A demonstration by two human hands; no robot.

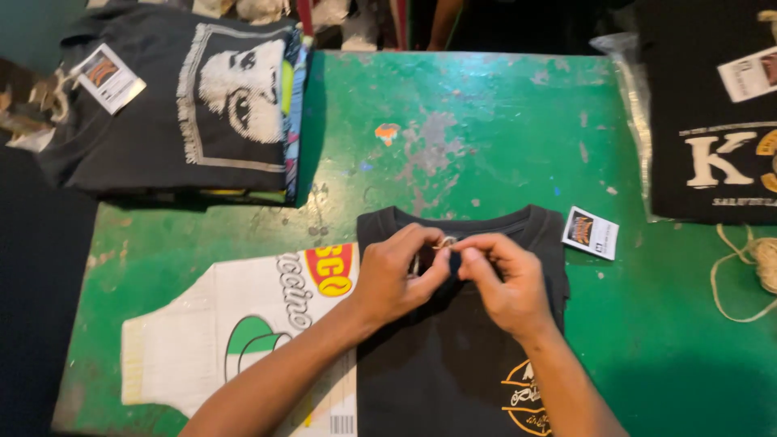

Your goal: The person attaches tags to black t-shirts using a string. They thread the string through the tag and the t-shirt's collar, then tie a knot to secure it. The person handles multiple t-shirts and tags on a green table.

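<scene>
Two hands are busy at the collar of a folded black shirt (453, 356), which lies flat on the green tabletop (486, 129) right in front of the person, near its front edge. Going left to right: up in the far left corner sits a stack of folded dark shirts (170, 105) with a pale face print on top and a hang tag. Below that, a white printed sack (227, 332) lies flat, tucked partly under the black shirt. The left hand (396, 275) has its fingers pinched narrow on something small and pale at the neckline, too tiny to make out. The right hand (502, 279) pinches the same spot, fingertips meeting the left's. Just right of the collar lies a small paper tag (591, 232). Further right there's a bagged black shirt (712, 113) and a loose ball of twine (753, 263).
</scene>
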